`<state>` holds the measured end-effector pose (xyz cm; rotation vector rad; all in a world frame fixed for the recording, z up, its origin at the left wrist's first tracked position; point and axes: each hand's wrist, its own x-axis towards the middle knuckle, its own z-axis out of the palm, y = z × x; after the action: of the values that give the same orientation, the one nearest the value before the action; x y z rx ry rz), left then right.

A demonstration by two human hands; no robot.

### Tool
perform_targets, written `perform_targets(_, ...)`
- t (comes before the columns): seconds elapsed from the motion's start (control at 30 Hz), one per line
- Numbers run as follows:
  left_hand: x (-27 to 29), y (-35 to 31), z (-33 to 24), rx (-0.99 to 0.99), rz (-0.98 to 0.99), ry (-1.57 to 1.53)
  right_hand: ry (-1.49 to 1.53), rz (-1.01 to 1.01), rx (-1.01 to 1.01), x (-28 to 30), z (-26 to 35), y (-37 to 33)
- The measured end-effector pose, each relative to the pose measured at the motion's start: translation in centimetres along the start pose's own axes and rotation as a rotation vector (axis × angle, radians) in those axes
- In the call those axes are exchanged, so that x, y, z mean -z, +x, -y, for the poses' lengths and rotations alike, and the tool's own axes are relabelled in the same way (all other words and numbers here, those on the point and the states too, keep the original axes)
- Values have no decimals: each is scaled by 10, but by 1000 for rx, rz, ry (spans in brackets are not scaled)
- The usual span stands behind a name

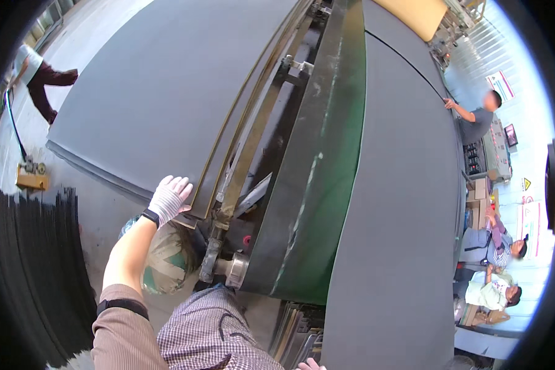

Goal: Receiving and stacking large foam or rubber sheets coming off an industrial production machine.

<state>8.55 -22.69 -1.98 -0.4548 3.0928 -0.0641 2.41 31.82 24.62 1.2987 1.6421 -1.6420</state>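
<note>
Stack of large dark grey sheets (pixel 166 92) — fills the upper left and centre of the frame, lying flat, several layers showing at its lower edge. Its long axis runs from lower left up toward the upper centre; the near corner points down toward the middle of the frame, beside the machine's roller end (pixel 231 268).

Left hand (pixel 169 198), in a white knit glove, lies flat on that near corner — fingers spread and apart, pressing on the top sheet, clamped on nothing. Dark band at the wrist. Right hand (pixel 311 365) barely shows at the bottom edge; whether it is open or closed cannot be told.

Judged progress: the top sheet sits squared on the stack, with the hand at its corner, so laying or aligning looks nearly finished. A second grey sheet (pixel 401 216) lies on the right side past the green conveyor belt (pixel 317 185), not yet on the stack.

Outward: a person's hand (pixel 450 103) at upper right touches that sheet's far edge. Two more people at right, low. Another person (pixel 40 77) stands at upper left on the concrete floor. Black strips (pixel 31 259) at lower left.
</note>
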Motion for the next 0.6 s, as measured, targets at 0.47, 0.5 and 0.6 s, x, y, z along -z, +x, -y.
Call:
perform_targets(0.47,197,32,34,638,-784,-379,-616,711,315,-126,-30,73)
perform_targets(0.5,215,42,-2,594,-805,-476,-656,801,303,-142,-29,80)
perform_targets(0.6,240,40,-106,388,-724,-631,-586,1132,330,-190,-44,78)
